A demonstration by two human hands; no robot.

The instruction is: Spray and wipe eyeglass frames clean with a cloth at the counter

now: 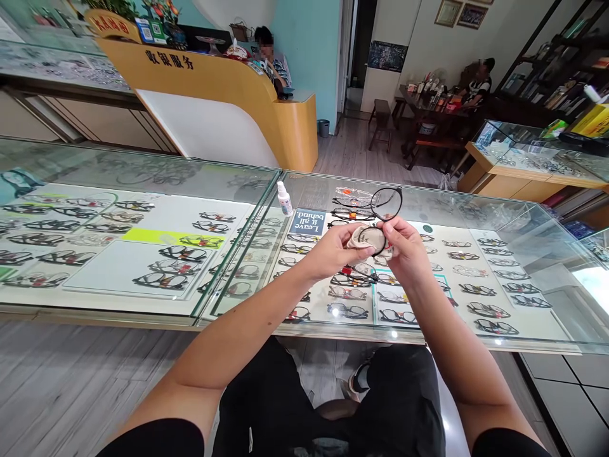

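Note:
A pair of black round-framed glasses (399,204) is held up over the glass counter, tilted so one lens stands above the other. My right hand (404,249) grips the frame near its middle, fingers closed. Around the lower lens, my left hand (335,249) pinches a pale beige cleaning cloth (358,237). The cloth covers part of that lens and hides some of the left fingertips. A small white spray bottle (284,199) stands upright on the counter, to the left beyond my hands.
The glass display counter (451,343) holds rows of glasses beneath its top, including a dark frame (496,326) at right. A wooden cashier desk (295,127) stands beyond, with a person (276,63) behind it. Another person (480,82) sits at a dark table (432,98) farther back.

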